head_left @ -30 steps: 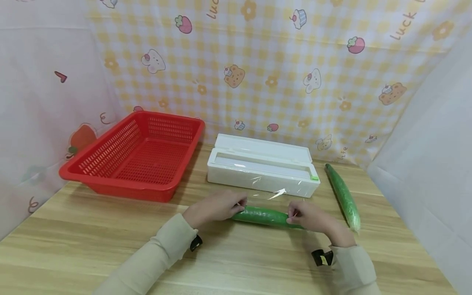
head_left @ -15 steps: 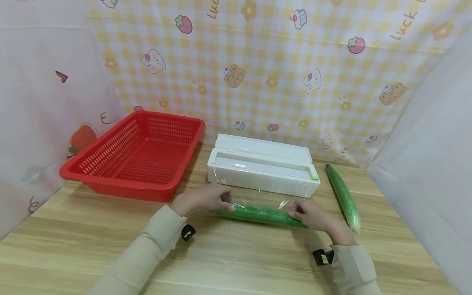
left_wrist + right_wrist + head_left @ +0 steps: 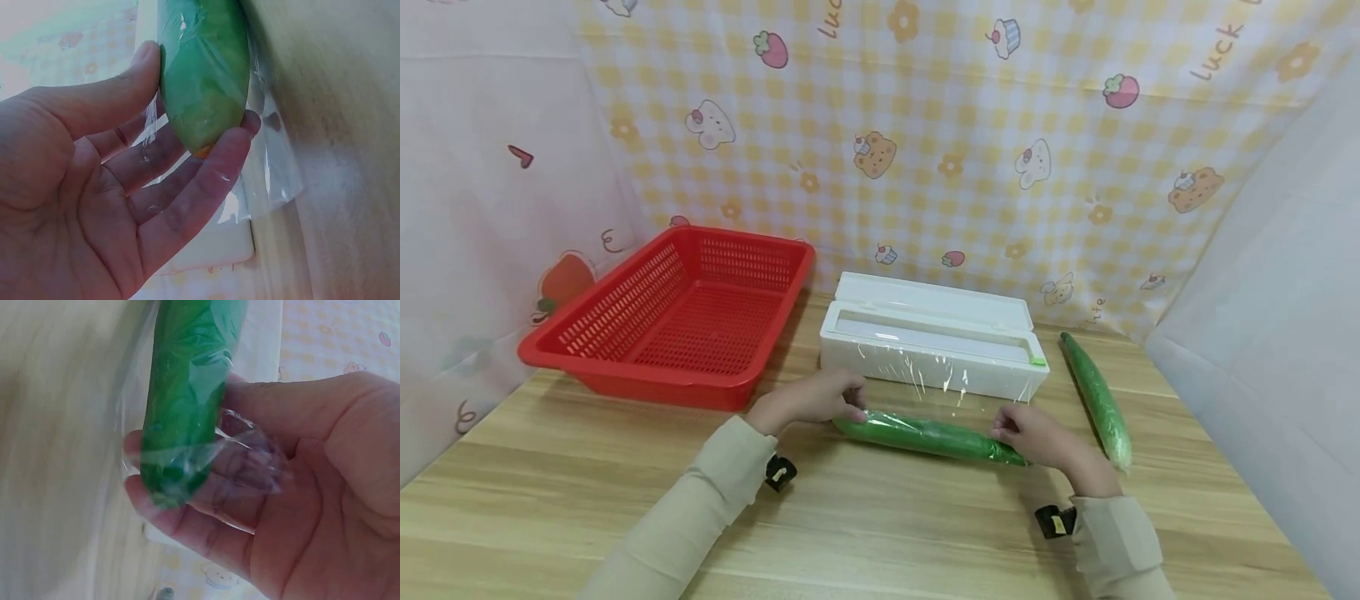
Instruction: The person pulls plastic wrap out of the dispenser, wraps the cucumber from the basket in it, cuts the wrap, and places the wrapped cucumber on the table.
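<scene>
A green cucumber [image 3: 925, 436] lies crosswise in front of the white cling film box [image 3: 925, 362], with clear cling film [image 3: 269, 162] round it. My left hand [image 3: 820, 398] holds its left end. In the left wrist view the thumb is on one side and the fingers reach round the other, over the film. At the opposite end my right hand [image 3: 1037, 435] grips the cucumber. The right wrist view has loose film [image 3: 250, 450] bunched between that thumb and palm. Film stretches from the box down to the cucumber.
A red plastic basket [image 3: 741, 377] stands at the left. Another cucumber [image 3: 1097, 400], with a filmy look at its near end, lies on the wooden table [image 3: 880, 533] at the right. The box lid [image 3: 932, 298] stands raised against a patterned curtain [image 3: 951, 208].
My left hand has moved left to the cucumber's end. The cucumber has shifted slightly left, with more of it showing. My right hand has stayed almost in place.
</scene>
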A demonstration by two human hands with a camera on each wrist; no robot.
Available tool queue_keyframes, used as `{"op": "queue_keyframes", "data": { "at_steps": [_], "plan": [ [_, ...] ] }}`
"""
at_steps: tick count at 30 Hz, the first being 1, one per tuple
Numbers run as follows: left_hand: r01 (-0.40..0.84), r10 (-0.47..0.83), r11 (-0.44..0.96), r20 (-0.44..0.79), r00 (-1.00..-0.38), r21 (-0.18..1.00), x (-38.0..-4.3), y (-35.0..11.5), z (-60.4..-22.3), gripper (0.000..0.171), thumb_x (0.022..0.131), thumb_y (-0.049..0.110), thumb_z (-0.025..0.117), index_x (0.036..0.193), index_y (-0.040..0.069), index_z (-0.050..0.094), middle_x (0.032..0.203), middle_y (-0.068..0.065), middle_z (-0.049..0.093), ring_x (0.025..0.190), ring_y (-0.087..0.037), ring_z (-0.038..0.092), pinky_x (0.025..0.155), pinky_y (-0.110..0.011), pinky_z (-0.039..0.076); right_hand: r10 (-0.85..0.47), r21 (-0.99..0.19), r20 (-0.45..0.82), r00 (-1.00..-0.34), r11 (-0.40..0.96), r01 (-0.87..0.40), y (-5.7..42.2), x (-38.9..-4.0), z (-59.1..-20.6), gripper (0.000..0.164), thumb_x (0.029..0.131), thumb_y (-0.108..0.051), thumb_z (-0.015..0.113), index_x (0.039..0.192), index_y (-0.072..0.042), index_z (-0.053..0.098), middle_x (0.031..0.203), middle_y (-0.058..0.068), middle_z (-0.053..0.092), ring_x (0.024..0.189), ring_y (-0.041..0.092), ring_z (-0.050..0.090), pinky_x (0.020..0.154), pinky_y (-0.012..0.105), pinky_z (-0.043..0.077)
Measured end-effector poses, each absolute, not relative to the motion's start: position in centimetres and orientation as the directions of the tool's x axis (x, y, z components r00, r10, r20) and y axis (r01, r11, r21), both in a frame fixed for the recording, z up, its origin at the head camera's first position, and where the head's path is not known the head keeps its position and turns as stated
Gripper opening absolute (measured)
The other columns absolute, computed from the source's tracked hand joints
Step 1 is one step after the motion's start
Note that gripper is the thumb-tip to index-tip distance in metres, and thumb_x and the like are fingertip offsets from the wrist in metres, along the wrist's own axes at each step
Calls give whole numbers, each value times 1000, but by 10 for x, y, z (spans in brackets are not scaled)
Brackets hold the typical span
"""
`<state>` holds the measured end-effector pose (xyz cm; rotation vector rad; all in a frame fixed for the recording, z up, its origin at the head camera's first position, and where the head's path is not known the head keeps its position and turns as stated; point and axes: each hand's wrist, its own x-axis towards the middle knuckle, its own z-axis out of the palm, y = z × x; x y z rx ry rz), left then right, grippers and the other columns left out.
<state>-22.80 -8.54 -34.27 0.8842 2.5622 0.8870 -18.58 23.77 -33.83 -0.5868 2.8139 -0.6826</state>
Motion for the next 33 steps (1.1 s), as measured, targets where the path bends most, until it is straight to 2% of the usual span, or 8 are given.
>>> {"op": "queue_keyframes", "data": {
  "at_steps": [3, 6, 9, 14, 23, 27, 29, 33],
  "plan": [
    [430, 624, 620, -79, -777, 656, -229, -85, -344, 9, 85, 16, 67, 81, 11, 61, 85, 1, 61, 76, -12, 54, 64, -26, 48, -407, -504, -118, -906, 811, -298, 242, -184, -334, 19, 94, -19, 53, 87, -1, 57, 74, 3, 53, 65, 12, 46, 58, 27, 41],
    [417, 620, 613, -82, -780, 671, -229, -85, -345, 9, 85, 15, 67, 82, 10, 60, 85, -1, 61, 75, -13, 54, 59, -26, 48, -389, -547, -191, -901, 805, -231, 247, -181, -330, 23, 90, -24, 61, 89, -2, 55, 76, 3, 53, 66, 13, 48, 56, 29, 45],
    [406, 616, 614, -89, -783, 677, -228, -85, -345, 9, 85, 15, 67, 82, 11, 60, 86, -1, 61, 73, -13, 54, 58, -27, 49, -394, -585, -243, -886, 788, -190, 253, -178, -328, 21, 86, -17, 65, 90, 0, 53, 80, 5, 55, 68, 15, 51, 56, 32, 50],
    [391, 612, 606, -92, -785, 693, -228, -85, -346, 9, 87, 15, 65, 81, 9, 60, 78, -1, 60, 62, -14, 54, 56, -30, 49, -410, -596, -228, -883, 776, -206, 262, -179, -328, 7, 90, -4, 56, 85, 2, 56, 73, 6, 57, 63, 16, 56, 56, 29, 51],
    [417, 608, 596, -46, -793, 686, -230, -86, -347, 14, 88, 12, 63, 75, 6, 60, 66, 1, 53, 51, -10, 45, 48, -21, 40, -375, -473, -153, -914, 840, -266, 255, -186, -337, 6, 87, -3, 59, 82, -1, 58, 69, 1, 58, 51, 10, 52, 50, 24, 46],
    [402, 594, 604, -52, -803, 689, -232, -85, -348, 14, 88, 12, 63, 75, 7, 61, 64, 1, 53, 48, -10, 45, 46, -20, 39, -336, -353, -125, -933, 894, -275, 246, -186, -335, 3, 85, -1, 58, 85, 0, 61, 74, 5, 60, 64, 15, 55, 60, 30, 47],
    [398, 587, 610, -55, -808, 685, -232, -85, -349, 14, 88, 12, 62, 75, 8, 61, 64, 1, 53, 49, -10, 45, 46, -20, 39, -301, -293, -89, -950, 919, -264, 239, -184, -331, 8, 84, 1, 56, 91, 2, 61, 83, 10, 61, 75, 21, 58, 68, 35, 49],
    [409, 581, 612, -33, -814, 677, -232, -84, -349, 15, 88, 12, 63, 74, 7, 60, 68, 1, 55, 56, -10, 47, 49, -21, 43, -308, -246, 76, -948, 916, -318, 217, -176, -320, 18, 81, 8, 50, 92, 2, 63, 91, 12, 63, 85, 26, 62, 72, 37, 51]
  ]
}}
